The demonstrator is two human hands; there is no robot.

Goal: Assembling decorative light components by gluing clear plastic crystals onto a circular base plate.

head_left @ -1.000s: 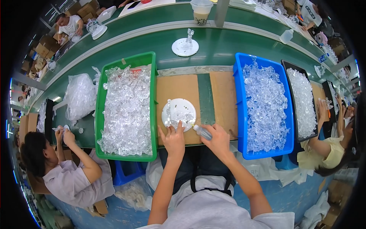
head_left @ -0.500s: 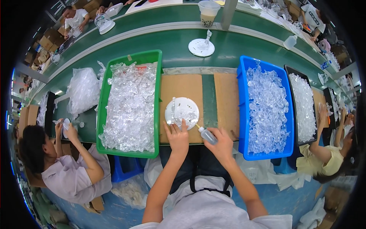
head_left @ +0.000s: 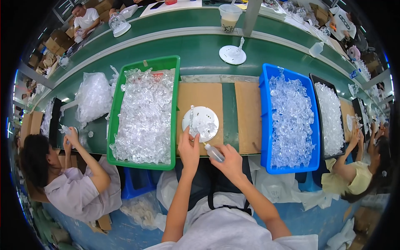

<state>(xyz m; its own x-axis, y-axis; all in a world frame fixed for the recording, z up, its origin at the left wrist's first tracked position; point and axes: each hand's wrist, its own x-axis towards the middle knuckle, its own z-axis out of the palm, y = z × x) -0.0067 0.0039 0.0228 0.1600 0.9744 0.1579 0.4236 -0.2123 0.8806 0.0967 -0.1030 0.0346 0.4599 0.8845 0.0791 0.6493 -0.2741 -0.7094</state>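
White disc (head_left: 205, 113) near the bottle (head_left: 215, 153) in right grip (head_left: 229, 161)

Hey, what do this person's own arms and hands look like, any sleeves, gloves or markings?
The left hand and right hand are gloveless. Both forearms are bare, with no watch, bracelet or markings that I can make out. The light grey shirt has short, plain sleeves.

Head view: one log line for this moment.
left hand: at white disc; right hand: holding squeeze bottle, tip toward disc; disc: on cardboard; green bin: left; blue bin: right
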